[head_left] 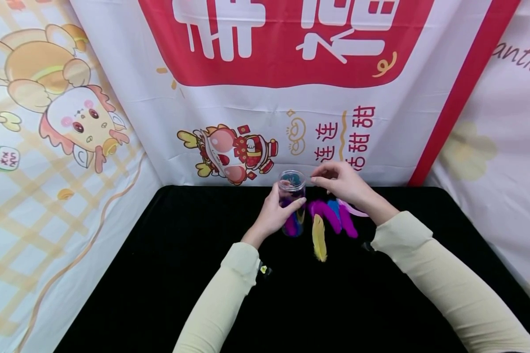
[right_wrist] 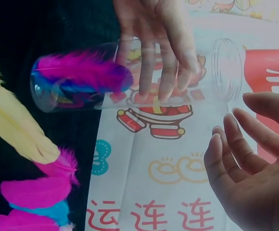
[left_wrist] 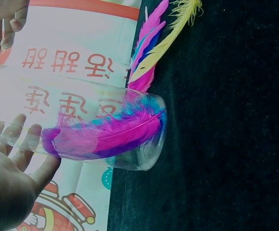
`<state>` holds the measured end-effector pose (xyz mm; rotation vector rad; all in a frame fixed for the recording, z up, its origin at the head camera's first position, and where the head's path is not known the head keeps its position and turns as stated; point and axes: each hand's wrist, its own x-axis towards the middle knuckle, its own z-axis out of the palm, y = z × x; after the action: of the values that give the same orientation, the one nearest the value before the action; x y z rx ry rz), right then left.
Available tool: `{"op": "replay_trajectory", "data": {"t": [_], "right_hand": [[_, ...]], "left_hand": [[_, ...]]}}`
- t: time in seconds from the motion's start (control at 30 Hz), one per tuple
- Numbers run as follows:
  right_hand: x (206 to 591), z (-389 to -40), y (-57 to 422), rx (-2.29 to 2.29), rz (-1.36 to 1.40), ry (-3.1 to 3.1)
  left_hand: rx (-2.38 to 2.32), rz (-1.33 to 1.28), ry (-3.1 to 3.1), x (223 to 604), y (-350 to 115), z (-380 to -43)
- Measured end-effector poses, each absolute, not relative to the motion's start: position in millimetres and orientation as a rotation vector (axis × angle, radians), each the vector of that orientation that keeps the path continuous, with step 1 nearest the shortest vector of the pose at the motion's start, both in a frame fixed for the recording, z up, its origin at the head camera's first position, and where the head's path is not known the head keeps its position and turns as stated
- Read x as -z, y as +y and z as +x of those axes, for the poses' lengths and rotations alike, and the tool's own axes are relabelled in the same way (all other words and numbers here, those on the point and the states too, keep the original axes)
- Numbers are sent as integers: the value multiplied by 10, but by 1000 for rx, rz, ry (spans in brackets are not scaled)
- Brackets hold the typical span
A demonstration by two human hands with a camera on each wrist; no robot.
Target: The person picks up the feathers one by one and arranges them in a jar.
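Left hand grips a jar; right hand, loosely curved and empty, could knock its rim, spilling feathers.

Two arms in pale cream fabric sleeves reach forward; the bare left hand grips, the bare right hand seems loosely bent.
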<state>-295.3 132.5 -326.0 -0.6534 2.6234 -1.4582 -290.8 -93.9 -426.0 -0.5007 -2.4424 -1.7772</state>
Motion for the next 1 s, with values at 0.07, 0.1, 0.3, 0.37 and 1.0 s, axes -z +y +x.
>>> {"op": "replay_trajectory", "data": {"t": [0.07,0.1,0.3,0.37,1.0], "right_hand": [[3282,-2962,1346,1463,-657,2622],[3293,-2964,1359,1465,-657,2621],[3367,-2990,1446,1445,-643,2634],[3392,-3008,1471,1429,-642,2650],[3754,-3255,1821,1333,-581,2798]], "left_hand": [[1780,-497,-2444,4262,-939,-2909],[1784,-497,-2444,4262,-940,-2909],[1797,-495,-2452,4266,-941,-2914],[1798,-493,-2453,4267,-941,-2915],[1769,-482,-2470,4258,-945,-2895]]}}
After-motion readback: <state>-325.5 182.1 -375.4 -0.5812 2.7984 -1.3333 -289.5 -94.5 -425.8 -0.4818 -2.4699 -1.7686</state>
